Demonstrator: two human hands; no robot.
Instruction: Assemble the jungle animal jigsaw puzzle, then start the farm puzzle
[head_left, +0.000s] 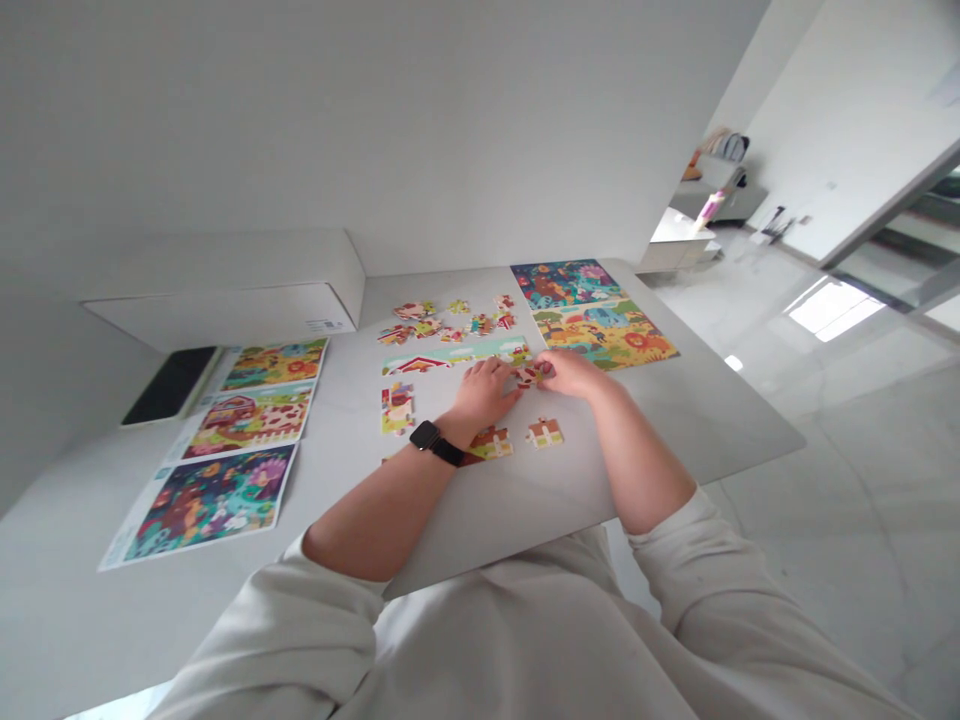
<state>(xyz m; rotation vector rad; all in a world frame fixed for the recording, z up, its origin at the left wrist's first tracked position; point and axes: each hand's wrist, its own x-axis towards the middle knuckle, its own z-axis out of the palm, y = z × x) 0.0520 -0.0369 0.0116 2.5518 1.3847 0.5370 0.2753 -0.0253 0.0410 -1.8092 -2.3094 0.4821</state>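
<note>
My left hand (486, 392), below a black watch, lies palm down on the table with its fingers stretched toward the joined top strip (454, 355) of a jigsaw puzzle. My right hand (571, 374) pinches the edge of a brown-and-white spotted jigsaw piece (528, 377), just under the right end of that strip. A joined left-side section (397, 408) shows a red and yellow picture. Part of the bottom row (495, 443) is covered by my left wrist. One separate fence-patterned piece (545, 432) lies near my right forearm.
Several loose jigsaw pieces (450, 322) lie behind the strip. Two finished-looking pictures (607, 335) are at the right. Printed reference sheets (247, 415), a phone (169, 385) and a white box (225, 310) are at the left. A wall bounds the table's back.
</note>
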